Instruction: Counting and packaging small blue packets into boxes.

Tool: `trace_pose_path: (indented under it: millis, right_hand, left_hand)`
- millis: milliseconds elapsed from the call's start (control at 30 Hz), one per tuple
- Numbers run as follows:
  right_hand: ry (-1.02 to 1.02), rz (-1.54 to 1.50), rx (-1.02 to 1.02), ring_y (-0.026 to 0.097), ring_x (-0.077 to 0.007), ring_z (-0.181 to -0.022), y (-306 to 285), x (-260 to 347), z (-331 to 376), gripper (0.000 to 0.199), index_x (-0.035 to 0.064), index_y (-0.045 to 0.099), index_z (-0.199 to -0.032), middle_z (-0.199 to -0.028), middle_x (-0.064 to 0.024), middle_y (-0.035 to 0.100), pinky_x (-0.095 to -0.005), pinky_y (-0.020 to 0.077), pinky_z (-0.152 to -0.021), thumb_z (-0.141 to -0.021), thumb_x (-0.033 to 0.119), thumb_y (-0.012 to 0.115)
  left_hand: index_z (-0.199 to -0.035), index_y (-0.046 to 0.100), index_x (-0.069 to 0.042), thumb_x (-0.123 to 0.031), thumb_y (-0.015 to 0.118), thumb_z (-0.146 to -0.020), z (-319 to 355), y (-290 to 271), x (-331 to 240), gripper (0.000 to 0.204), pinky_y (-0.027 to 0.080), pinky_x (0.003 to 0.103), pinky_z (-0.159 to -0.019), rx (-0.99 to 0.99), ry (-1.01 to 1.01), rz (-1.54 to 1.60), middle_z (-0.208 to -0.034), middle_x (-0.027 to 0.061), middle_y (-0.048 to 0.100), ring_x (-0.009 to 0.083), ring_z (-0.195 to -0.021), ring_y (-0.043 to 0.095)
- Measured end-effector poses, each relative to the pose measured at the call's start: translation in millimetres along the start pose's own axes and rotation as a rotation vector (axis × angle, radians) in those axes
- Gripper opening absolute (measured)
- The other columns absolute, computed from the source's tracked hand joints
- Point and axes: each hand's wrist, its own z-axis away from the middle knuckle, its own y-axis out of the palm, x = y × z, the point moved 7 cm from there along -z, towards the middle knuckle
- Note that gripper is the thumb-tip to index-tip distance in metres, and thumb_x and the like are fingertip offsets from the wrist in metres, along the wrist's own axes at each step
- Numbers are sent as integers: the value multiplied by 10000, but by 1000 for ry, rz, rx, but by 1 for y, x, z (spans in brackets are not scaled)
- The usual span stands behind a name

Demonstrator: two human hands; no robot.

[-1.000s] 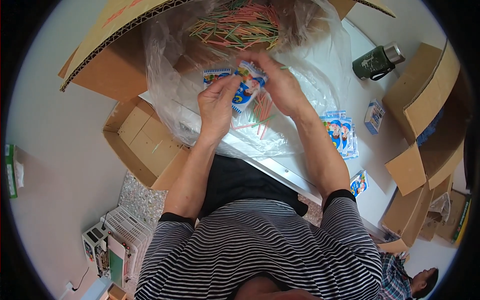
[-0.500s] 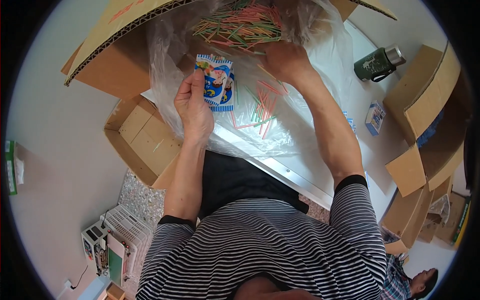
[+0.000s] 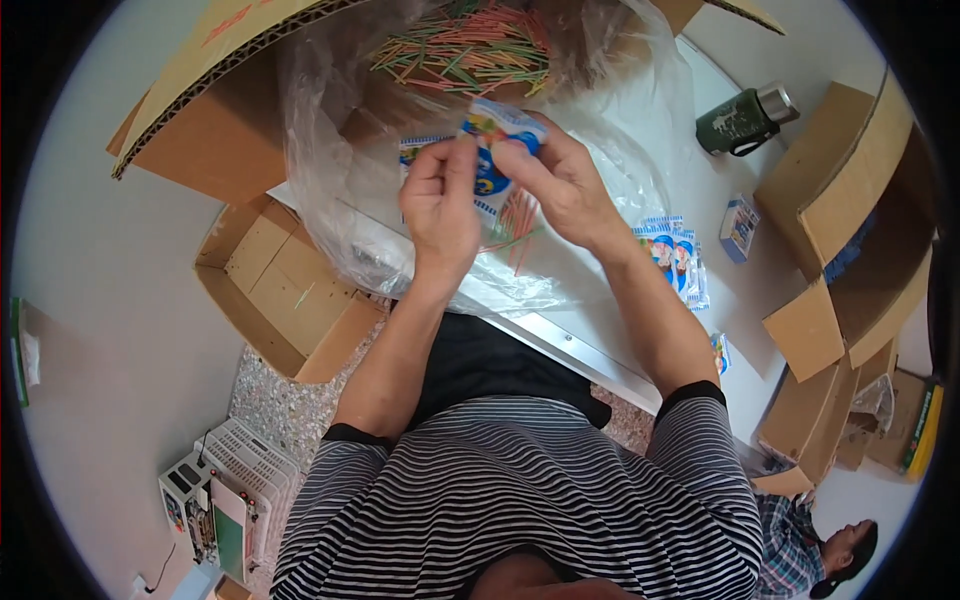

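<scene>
Pinching small printed packet [image 3: 492, 150] | left hand [image 3: 440, 210] grip closed | right hand [image 3: 560, 180] grip closed

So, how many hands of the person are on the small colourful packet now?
2. The left hand pinches the small colourful packet from its left side, and the right hand grips it from the right, above the clear plastic sheet.

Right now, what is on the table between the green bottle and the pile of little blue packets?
In the head view, a small blue and white box lies on the white table between the green bottle and the packets.
</scene>
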Motion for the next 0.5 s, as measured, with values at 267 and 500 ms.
trace_pose_path:
  millis: [267, 500]
  right_hand:
    - [-56, 83, -146, 636, -105, -949, -18, 19, 52, 266, -29, 647, -1181, -1040, -60, 692, -277, 518, -856, -957, 113, 672]
    - [-2, 222, -234, 614, -81, -835, -23, 16, 75, 275, -8, 682, -1122, -948, -36, 693, -238, 502, -761, -939, 196, 692]
  left_hand:
    - [-1137, 636, 44, 13, 647, -948, 40, 25, -13, 191, 528, 249, -822, 391, -160, -101, -1008, 63, 685, 117, -915, 648]
    - [-1146, 619, 44, 29, 704, -889, 54, 15, 10, 272, 542, 263, -813, 392, -329, -169, -1052, 95, 682, 136, -896, 660]
